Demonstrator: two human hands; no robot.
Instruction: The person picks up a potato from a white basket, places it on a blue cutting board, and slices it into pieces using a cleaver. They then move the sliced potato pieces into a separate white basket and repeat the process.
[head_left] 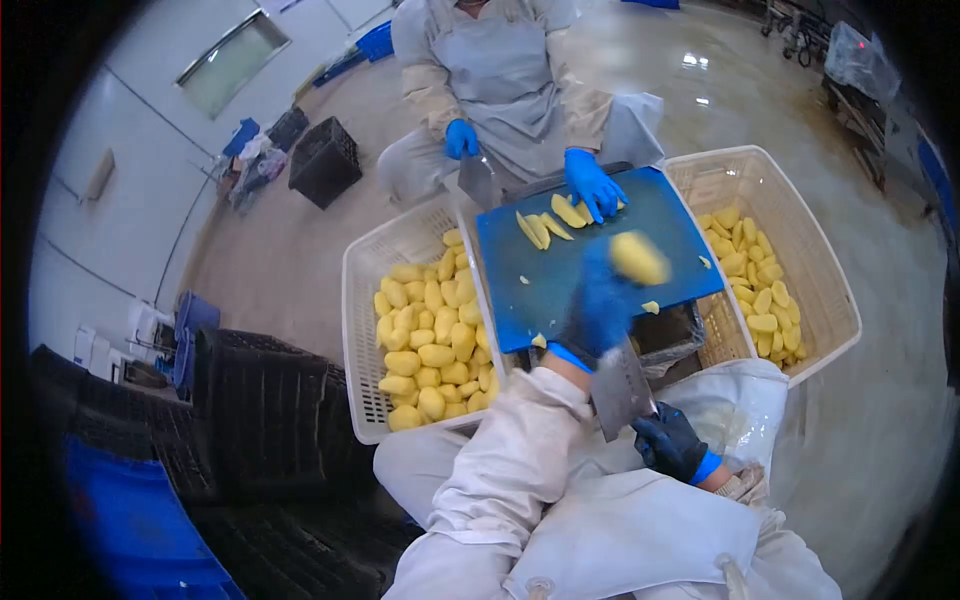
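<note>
My left hand (597, 305), in a blue glove and smeared by motion, is closed on a peeled potato (640, 258) above the near part of the blue cutting board (505, 300). The potato is blurred too. In my right hand (670, 443), dark-gloved with a blue cuff, is the handle of a cleaver (622, 390); its broad blade points up and left, below the board's near edge. Cut potato wedges (533, 231) lie at the board's far side, beneath a co-worker's gloved hand (592, 185). Small potato scraps (651, 307) are scattered on the board.
Left of the board stands a white crate (360, 330) of whole peeled potatoes. Another white crate (825, 270) with potatoes is on the right. The co-worker opposite holds a second cleaver (480, 183). Dark crates (270, 400) are at lower left.
</note>
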